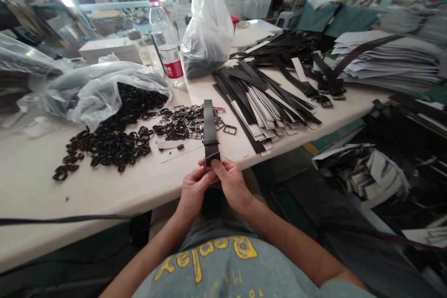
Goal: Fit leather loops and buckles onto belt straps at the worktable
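A dark leather belt [210,123] lies lengthwise over the table edge in front of me, with a loop round it near its close end. My right hand [232,181] pinches that end, thumb on top. My left hand [196,188] grips the same end from the left, its fingertips partly hidden beneath. Just beyond lie a heap of metal buckles [188,118] and, to the left, a pile of dark belt loops [115,146]. A thin rod [181,154] and small scraps rest beside the belt.
Black and white strips [265,102] are stacked to the right, with finished-looking buckled belts [323,98] behind. A plastic bottle [169,53], a filled clear bag [206,28] and a bag of loops [91,86] stand farther back. Piled sheets [387,63] sit at the far right.
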`<state>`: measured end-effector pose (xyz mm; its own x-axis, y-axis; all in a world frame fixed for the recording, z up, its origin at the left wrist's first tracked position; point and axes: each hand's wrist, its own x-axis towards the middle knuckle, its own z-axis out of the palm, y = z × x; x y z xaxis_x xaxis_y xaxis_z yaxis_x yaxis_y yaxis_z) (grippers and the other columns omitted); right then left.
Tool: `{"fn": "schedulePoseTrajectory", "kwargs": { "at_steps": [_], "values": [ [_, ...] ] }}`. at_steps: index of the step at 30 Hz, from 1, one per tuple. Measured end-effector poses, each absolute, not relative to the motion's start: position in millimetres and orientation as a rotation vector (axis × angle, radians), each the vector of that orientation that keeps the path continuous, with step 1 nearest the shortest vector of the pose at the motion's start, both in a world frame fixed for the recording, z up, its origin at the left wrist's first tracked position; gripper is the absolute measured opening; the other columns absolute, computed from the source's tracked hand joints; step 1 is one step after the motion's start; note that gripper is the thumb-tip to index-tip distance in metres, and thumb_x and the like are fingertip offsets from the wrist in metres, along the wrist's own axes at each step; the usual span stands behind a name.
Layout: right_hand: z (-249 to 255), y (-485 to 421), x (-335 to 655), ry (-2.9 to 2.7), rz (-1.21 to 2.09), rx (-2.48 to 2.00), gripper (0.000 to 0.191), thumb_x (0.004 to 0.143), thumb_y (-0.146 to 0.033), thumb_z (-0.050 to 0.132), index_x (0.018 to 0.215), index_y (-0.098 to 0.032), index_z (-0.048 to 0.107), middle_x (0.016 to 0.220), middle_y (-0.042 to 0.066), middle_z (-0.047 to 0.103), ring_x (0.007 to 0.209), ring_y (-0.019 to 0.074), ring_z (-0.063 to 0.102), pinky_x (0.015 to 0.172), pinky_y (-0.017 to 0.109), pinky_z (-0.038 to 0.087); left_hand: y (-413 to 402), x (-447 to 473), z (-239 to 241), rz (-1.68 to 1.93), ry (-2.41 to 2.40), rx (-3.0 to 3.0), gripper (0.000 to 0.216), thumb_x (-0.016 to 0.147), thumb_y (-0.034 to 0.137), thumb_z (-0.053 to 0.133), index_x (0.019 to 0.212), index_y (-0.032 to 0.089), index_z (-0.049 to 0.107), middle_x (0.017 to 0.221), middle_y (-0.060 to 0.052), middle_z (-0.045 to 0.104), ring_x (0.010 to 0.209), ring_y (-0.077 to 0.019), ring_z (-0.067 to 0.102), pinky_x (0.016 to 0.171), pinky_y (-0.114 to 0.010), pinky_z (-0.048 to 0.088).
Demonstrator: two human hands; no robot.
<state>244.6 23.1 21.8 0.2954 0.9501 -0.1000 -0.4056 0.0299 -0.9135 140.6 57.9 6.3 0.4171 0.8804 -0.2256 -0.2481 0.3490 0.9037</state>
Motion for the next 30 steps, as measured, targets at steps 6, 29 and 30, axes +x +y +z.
{"fn": "schedulePoseTrajectory", "kwargs": {
  "at_steps": [6,29,30],
  "values": [
    [19,32,250,-0.783,0.994,-1.16,0.04,0.088,-0.057,0.061,0.086,-0.018,0.069,0.082,0.006,0.077,0.073,0.0183,0.072,0.072,0.03,0.059,62,145,10,0.815,0.843,0.998,0.024,0.072,0.037,0.082,0.084,0.017,0.081,0.08,-0.004,0.077,0.077,-0.0192,0.069,0.077,-0.03,0.055],
    [-11,61,270,-1.077,0.862,-1.311,0.042,0.092,-0.058,0.057,0.085,-0.018,0.063,0.075,0.006,0.074,0.062,0.0184,0.073,0.057,0.026,0.059,208,12,21,0.575,1.898,2.451,0.017,0.078,0.028,0.065,0.088,0.022,0.078,0.093,-0.008,0.069,0.087,-0.0263,0.065,0.081,-0.035,0.05],
    [-11,61,270,-1.075,0.866,-1.31,0.041,0.092,-0.058,0.057,0.085,-0.018,0.063,0.075,0.006,0.074,0.063,0.0184,0.074,0.057,0.026,0.059,209,12,20,0.598,1.906,2.444,0.015,0.077,0.028,0.065,0.084,0.022,0.077,0.092,-0.008,0.069,0.087,-0.0261,0.065,0.081,-0.035,0.049]
  ]
}}
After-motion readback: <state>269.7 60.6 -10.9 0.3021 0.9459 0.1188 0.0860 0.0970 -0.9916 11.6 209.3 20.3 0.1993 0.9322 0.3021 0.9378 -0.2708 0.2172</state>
